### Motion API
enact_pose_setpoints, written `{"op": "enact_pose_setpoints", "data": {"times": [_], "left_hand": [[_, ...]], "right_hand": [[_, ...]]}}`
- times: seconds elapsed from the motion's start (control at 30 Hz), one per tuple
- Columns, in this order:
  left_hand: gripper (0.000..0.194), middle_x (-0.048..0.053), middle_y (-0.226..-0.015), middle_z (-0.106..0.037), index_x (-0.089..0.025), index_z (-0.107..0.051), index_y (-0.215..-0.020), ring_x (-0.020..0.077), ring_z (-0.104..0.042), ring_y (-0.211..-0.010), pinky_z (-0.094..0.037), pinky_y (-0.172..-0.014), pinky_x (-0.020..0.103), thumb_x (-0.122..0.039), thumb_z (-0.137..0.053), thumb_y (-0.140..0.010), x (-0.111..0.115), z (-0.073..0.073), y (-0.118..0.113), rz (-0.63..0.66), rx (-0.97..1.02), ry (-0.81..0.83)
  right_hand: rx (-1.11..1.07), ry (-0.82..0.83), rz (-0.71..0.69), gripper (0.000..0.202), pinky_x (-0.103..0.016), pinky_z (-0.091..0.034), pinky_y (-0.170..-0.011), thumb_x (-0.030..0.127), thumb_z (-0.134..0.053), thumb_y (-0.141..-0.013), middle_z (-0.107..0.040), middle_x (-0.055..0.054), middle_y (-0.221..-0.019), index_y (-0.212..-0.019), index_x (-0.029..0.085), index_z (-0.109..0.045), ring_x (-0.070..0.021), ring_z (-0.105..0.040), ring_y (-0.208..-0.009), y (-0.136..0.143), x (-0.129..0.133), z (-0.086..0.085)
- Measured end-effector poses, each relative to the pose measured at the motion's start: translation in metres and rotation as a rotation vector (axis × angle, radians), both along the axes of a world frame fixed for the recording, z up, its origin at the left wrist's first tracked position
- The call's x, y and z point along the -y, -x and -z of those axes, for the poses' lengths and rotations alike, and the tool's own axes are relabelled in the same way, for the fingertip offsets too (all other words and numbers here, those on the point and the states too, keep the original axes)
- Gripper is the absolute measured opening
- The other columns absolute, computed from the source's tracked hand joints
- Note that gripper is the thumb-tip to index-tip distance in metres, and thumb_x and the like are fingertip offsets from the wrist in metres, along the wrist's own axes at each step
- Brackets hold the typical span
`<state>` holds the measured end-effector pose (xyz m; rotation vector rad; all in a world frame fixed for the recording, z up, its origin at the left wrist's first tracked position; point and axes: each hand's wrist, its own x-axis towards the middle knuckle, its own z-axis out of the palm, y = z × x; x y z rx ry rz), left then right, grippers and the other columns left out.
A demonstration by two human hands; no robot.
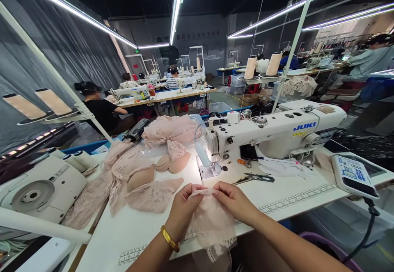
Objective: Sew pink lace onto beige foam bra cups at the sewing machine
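Between my two hands a pale pink lace piece (pixel 214 222) is pinched by its upper edge and hangs over the table's front edge. My left hand (pixel 186 204), with a gold bracelet on the wrist, grips one end of that edge. The other end is in the closed fingers of my right hand (pixel 232 198). Just beyond my hands is the lit needle area of a white sewing machine (pixel 240 136). Black thread snips (pixel 258 177) lie beyond my right hand. To the left are lace pieces (pixel 150 196) and beige bra cups (pixel 163 163).
A pile of pink lace fabric (pixel 169 130) lies behind the cups. A phone (pixel 248 152) rests under the machine arm, and a control panel (pixel 353 175) stands at the right. Another machine (pixel 37 194) is at the left. A co-worker (pixel 95 108) sits beyond the table.
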<state>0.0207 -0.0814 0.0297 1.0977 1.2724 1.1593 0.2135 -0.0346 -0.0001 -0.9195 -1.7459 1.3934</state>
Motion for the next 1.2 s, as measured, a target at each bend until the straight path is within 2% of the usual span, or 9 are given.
{"op": "enact_pose_setpoints", "data": {"times": [0.13,0.23,0.37,0.5,0.67,0.8,0.97,1.1,1.2], "left_hand": [[0.054,-0.007,-0.06,-0.037,-0.022,-0.04,-0.065,0.011,-0.035,-0.058,-0.031,-0.056,0.023,-0.06,-0.077,-0.072,0.001,0.005,-0.002,-0.029,-0.098,-0.017],[0.043,-0.005,-0.067,-0.048,-0.021,-0.052,-0.079,0.0136,-0.046,-0.063,-0.038,-0.058,0.024,-0.061,-0.066,-0.085,-0.004,-0.003,0.017,0.095,-0.391,-0.094],[0.03,0.007,-0.106,-0.071,-0.022,-0.062,-0.118,0.0216,-0.066,-0.092,-0.053,-0.08,0.032,-0.04,-0.047,-0.1,-0.019,-0.025,0.078,0.034,-1.086,-0.212],[0.027,0.021,-0.122,-0.068,-0.014,-0.069,-0.107,0.0361,-0.061,-0.117,-0.043,-0.104,0.052,-0.016,-0.052,-0.087,-0.034,-0.034,0.149,-0.136,-1.338,-0.142],[0.021,0.019,-0.113,-0.072,-0.016,-0.073,-0.093,0.0359,-0.066,-0.107,-0.048,-0.1,0.049,-0.016,-0.055,-0.082,-0.041,-0.023,0.184,-0.174,-1.462,-0.099],[0.025,0.017,-0.108,-0.075,-0.02,-0.075,-0.081,0.0345,-0.067,-0.104,-0.047,-0.101,0.048,-0.022,-0.051,-0.089,-0.04,-0.024,0.186,-0.224,-1.434,-0.158],[0.041,0.016,-0.119,-0.073,-0.018,-0.076,-0.103,0.0334,-0.064,-0.112,-0.05,-0.098,0.046,-0.042,-0.043,-0.098,-0.028,-0.041,0.161,-0.358,-1.268,-0.29],[0.049,0.007,-0.092,-0.074,-0.018,-0.075,-0.099,0.0226,-0.066,-0.079,-0.05,-0.066,0.029,-0.063,-0.058,-0.091,-0.011,-0.041,0.102,-0.088,-0.631,-0.14],[0.051,0.006,-0.086,-0.071,-0.016,-0.074,-0.093,0.0194,-0.061,-0.074,-0.043,-0.062,0.026,-0.066,-0.07,-0.082,-0.003,-0.028,0.061,0.1,-0.328,0.009]], "right_hand": [[-0.082,0.007,0.021,0.046,-0.03,-0.041,-0.072,0.064,-0.057,-0.095,-0.056,0.0,-0.074,-0.079,0.021,-0.059,-0.0182,-0.05,-0.074,0.005,-0.003,0.0],[-0.122,0.098,0.033,0.047,-0.03,-0.04,-0.071,0.066,-0.053,-0.096,-0.054,0.002,-0.065,-0.08,0.022,-0.055,-0.0171,-0.047,-0.067,0.007,-0.011,0.003],[-0.079,0.144,0.047,0.049,-0.03,-0.037,-0.068,0.068,-0.055,-0.094,-0.051,0.004,-0.061,-0.077,0.023,-0.05,-0.0164,-0.043,-0.063,0.008,-0.023,0.012],[-0.056,0.122,0.026,0.046,-0.031,-0.039,-0.068,0.067,-0.052,-0.096,-0.052,0.004,-0.065,-0.079,0.024,-0.051,-0.0174,-0.045,-0.064,0.008,-0.026,0.017],[-0.03,0.115,0.007,0.047,-0.031,-0.039,-0.067,0.067,-0.051,-0.096,-0.053,0.003,-0.065,-0.08,0.024,-0.051,-0.0175,-0.047,-0.065,0.007,-0.025,0.021],[-0.055,0.11,-0.005,0.044,-0.03,-0.039,-0.067,0.064,-0.052,-0.098,-0.053,0.004,-0.066,-0.082,0.023,-0.052,-0.0171,-0.047,-0.065,0.006,-0.026,0.025],[-0.081,0.085,0.011,0.042,-0.029,-0.037,-0.067,0.062,-0.056,-0.098,-0.053,0.004,-0.07,-0.083,0.022,-0.056,-0.0153,-0.045,-0.065,0.006,-0.029,0.025],[-0.199,0.169,-0.001,0.047,-0.029,-0.037,-0.065,0.066,-0.062,-0.093,-0.061,0.001,-0.076,-0.09,0.02,-0.062,-0.0145,-0.048,-0.064,0.008,-0.03,0.02],[-0.3,0.252,-0.003,0.057,-0.029,-0.041,-0.066,0.075,-0.059,-0.091,-0.066,-0.004,-0.081,-0.096,0.018,-0.064,-0.0172,-0.057,-0.071,0.009,-0.028,0.012]]}}
